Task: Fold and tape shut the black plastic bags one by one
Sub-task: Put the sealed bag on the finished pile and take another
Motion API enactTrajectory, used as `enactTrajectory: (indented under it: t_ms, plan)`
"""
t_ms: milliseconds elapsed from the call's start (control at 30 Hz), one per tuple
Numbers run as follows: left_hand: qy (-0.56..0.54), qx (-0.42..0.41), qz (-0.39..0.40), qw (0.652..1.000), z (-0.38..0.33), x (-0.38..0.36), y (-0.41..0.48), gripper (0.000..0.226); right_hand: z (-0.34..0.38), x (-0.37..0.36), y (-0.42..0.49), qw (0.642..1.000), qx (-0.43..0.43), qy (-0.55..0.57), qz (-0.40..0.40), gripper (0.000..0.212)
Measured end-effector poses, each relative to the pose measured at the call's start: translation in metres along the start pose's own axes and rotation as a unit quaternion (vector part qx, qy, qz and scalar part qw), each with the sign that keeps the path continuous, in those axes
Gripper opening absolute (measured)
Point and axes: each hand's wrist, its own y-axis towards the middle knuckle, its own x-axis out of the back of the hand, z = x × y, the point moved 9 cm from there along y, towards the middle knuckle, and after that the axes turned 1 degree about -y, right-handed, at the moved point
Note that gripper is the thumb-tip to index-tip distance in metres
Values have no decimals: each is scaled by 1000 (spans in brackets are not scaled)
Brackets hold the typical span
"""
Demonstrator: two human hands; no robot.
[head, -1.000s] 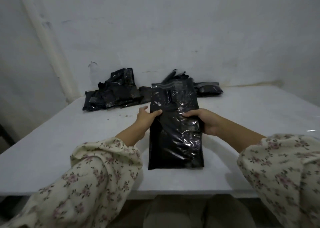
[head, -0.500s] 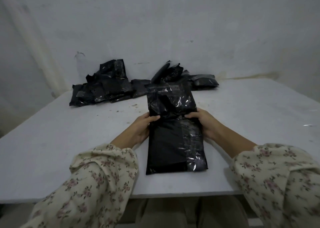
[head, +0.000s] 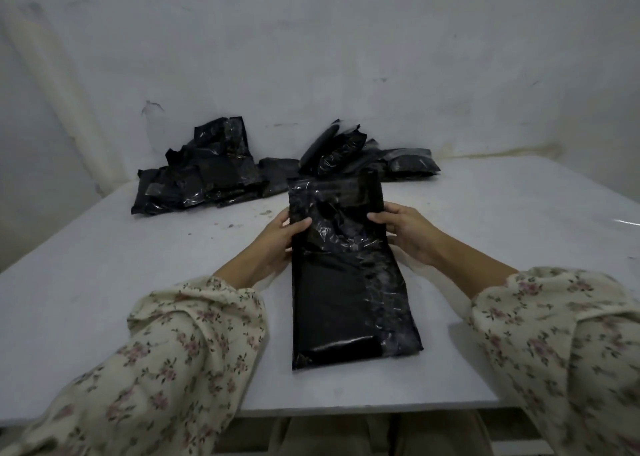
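Black bag (head: pixel 346 299): lying lengthwise down the middle of the table (head: pixel 138 265), bottom end close to the near edge, top end pointing at the far edge.
Left hand (head: pixel 280 237): clamped on the bag's left side, thumb across the front, fingers tucked behind.
Right hand (head: pixel 405 234): clamped on the right side at the same height, thumb on the glossy front.
Step in hand: by the look of it, the fold, with the top section (head: pixel 336 196) raised off the table and ready to come over toward the near edge.
Doing it well: bring both sides over together with the side edges lined up, then press the crease flat right across. Film looks slick and crinkled, likely to spring back, so keep one hand pinning it for the tape.
Tape: none to be seen in this view.
Far edge: left heap (head: pixel 201 175) and right heap (head: pixel 346 154) of black bags, the right one just behind the raised top; touching or not, cannot tell.
Open room: wide stretches of table either side of the bag, only a narrow strip before the near edge.
Watch for: a slide toward the near edge, or a lift brushing the right heap.
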Motion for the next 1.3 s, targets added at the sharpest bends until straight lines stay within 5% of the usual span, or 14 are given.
enactTrajectory:
  t_ms: [267,500,733,933,1100,1300]
  plan:
    - [56,-59,13,997,-19,8,5,19,26,10,6,994,44,-97,28,32]
    - [213,-82,-13,974,-23,10,5,39,23,15,4,983,46,-178,6,40]
    - [130,-91,63,985,-16,0,1,35,15,18,5,984,38,-173,10,40]
    - [179,-161,-58,969,-22,8,8,41,12,25,7,962,47,-270,-7,42]
    - [250,-101,-105,957,-6,14,23,50,13,30,11,933,75,-350,-38,48]
    - [169,14,-92,981,3,13,20,19,16,25,12,935,104,-336,-52,44]
